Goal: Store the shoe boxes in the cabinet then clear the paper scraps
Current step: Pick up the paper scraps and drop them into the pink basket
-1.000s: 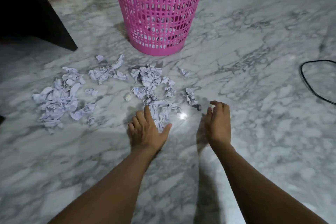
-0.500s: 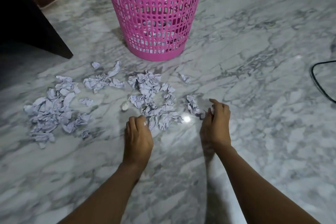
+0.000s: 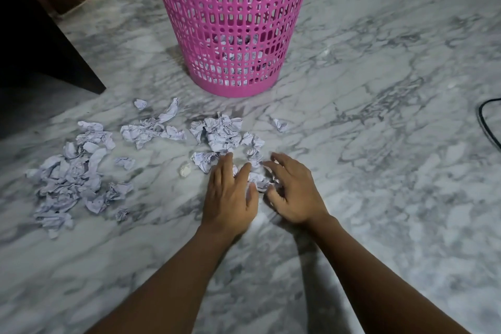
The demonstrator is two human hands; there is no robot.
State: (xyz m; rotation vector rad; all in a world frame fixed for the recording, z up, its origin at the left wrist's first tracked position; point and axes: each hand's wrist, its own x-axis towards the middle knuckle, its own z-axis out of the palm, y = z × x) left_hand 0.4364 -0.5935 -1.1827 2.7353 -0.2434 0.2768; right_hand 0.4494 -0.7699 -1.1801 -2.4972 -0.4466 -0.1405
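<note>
A dark furniture edge [image 3: 54, 43] fills the upper left. Paper scraps [image 3: 222, 133] litter the marble floor [image 3: 379, 171] from middle left to centre, below the pink basket [image 3: 233, 22] at top centre. The left hand [image 3: 230, 198] lies flat on the nearest scraps, fingers straight. The right hand [image 3: 294, 192], fingers spread and loosely bent, touches them without clasping. Open floor runs right to a black cable [image 3: 485, 122] at the edge.

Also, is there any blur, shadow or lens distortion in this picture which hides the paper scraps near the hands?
Head view: dim, soft light; the right hand looks slightly motion-blurred; both forearms throw shadows on the marble floor below the hands; the paper scraps stay legible; the corner by the dark furniture is nearly black; wide-angle stretch shows in the forearms toward the bottom edge.
</note>
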